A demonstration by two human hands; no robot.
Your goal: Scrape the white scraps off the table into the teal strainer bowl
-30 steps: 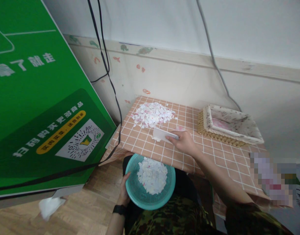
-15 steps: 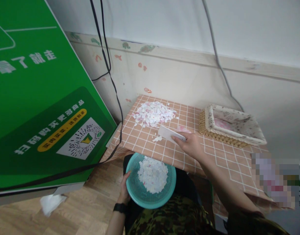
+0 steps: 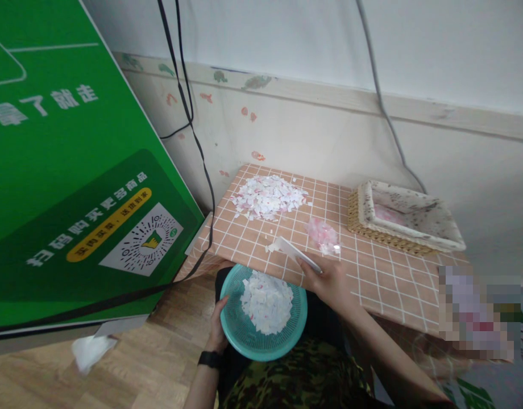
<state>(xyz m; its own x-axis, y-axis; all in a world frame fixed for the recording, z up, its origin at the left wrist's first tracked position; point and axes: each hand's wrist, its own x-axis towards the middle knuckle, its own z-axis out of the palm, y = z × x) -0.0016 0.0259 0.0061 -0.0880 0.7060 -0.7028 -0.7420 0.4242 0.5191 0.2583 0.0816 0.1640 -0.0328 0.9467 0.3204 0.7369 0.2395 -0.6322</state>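
My left hand (image 3: pixel 218 324) grips the left rim of a teal plastic colander (image 3: pixel 298 335), held just below the table's front edge. White paper scraps (image 3: pixel 268 304) lie inside it. In my right hand (image 3: pixel 327 281) is a flat white scraper (image 3: pixel 295 253), pinched at its near end and tilted on the table. A few scraps (image 3: pixel 270 247) lie at the scraper's far end. Farther back is a large heap of white and pinkish paper scraps (image 3: pixel 268 196). Right of the scraper sits a pink, crinkled clear plastic bag (image 3: pixel 322 234).
A checked brown cloth covers the table (image 3: pixel 381 278). On its right stands a wicker basket (image 3: pixel 368 232) with a patterned lining. A green sign panel (image 3: pixel 129 130) rises at left, with black cables (image 3: pixel 204 165) hanging beside it. Something white (image 3: pixel 91 352) lies on the wooden floor.
My right hand has drawn the scraper toward the table's front edge, turning it more onto its edge. The pink plastic bag now shows more fully. My left hand and the colander stay put.
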